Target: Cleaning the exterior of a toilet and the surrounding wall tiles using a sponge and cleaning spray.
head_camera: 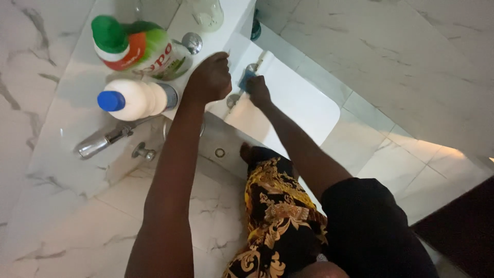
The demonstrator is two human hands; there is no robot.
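Nearest the camera, the person's patterned black-and-gold garment point(278, 216) hangs over the marble floor point(170, 216). Beyond it, both arms reach toward the white toilet point(303, 103). The left hand point(210, 78) is curled into a loose fist resting on the toilet's edge, holding nothing visible. Just beside it, the right hand point(258, 90) closes on a blue cloth point(247, 78), pressed against the toilet near the hinge. Farther left of the toilet lie a white bottle with a blue cap point(135, 99) and a green-capped bottle point(138, 47).
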